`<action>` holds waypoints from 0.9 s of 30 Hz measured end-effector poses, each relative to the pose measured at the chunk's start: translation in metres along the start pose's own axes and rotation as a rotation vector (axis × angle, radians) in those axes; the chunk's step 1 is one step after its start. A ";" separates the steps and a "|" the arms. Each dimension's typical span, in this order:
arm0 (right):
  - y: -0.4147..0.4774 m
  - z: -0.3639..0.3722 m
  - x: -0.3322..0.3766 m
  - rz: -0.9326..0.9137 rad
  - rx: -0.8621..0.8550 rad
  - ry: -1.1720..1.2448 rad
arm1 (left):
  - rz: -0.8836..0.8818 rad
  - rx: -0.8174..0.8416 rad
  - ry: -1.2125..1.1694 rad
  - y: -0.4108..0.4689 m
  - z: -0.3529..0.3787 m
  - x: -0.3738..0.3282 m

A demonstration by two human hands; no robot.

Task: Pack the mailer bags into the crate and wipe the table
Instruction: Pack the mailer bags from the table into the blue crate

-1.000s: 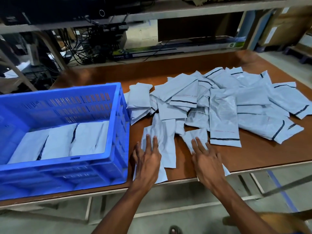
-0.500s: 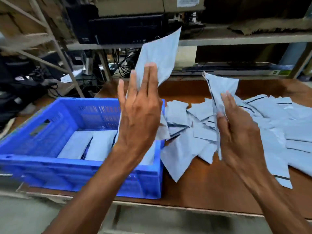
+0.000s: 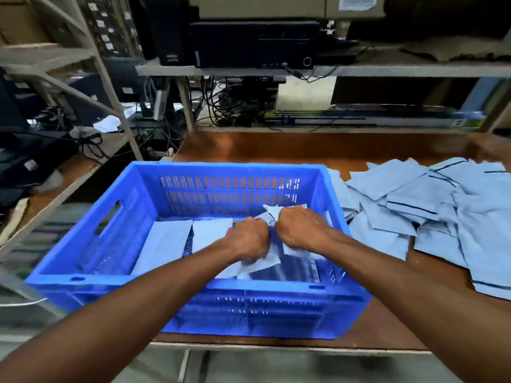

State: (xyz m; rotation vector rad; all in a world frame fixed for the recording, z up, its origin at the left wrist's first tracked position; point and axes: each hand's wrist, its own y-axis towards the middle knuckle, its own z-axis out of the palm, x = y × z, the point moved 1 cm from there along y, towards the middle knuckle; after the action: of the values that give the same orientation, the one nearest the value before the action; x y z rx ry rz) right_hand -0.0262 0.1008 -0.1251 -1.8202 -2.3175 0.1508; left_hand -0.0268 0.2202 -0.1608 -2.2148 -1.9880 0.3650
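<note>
1. Curled fingers of the left hand and the right hand clutch a crumpled bundle of pale blue-grey plastic mailer bags. The fingertips are tucked out of sight under the knuckles.
2. Both fists sit side by side, almost touching, inside the blue slotted plastic crate, toward its right half.
3. Left of the fists, flat mailer bags lie on the crate floor.
4. Just right of the crate, a loose pile of grey mailers with dark stripes is spread over the brown wooden table.
5. Behind the table, a grey metal shelf carries black computer cases, with tangled cables below.
</note>
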 end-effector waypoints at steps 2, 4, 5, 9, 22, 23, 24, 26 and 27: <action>0.010 0.014 0.000 0.031 0.182 -0.136 | 0.097 0.222 0.076 0.007 0.001 0.000; 0.019 0.034 -0.005 0.055 0.396 -0.223 | 0.119 0.408 0.149 0.015 0.010 0.014; 0.023 0.044 -0.008 0.085 0.479 -0.237 | 0.113 0.457 0.181 0.019 0.015 0.024; 0.035 0.072 -0.018 0.133 0.630 -0.298 | 0.158 0.536 0.307 0.027 0.040 0.046; -0.012 -0.054 -0.088 -0.195 -0.751 0.460 | 0.108 -0.039 0.142 0.028 -0.009 0.007; -0.019 -0.061 -0.114 -0.149 -0.854 0.535 | 0.153 -0.166 0.036 0.025 -0.021 -0.007; -0.023 -0.061 -0.142 -0.066 -0.881 0.563 | 0.212 -0.267 -0.073 0.020 -0.031 -0.024; -0.023 -0.039 -0.194 0.153 -0.732 0.480 | 0.339 -0.391 -0.204 0.010 -0.045 -0.070; -0.024 -0.021 -0.215 0.234 -0.606 0.416 | 0.398 -0.435 -0.230 0.004 -0.048 -0.096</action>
State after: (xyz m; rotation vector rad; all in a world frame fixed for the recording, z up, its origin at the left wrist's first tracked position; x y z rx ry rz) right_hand 0.0039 -0.1142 -0.1188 -2.1099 -1.9680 -0.9001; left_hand -0.0191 0.1268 -0.1078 -2.9787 -1.8580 0.2560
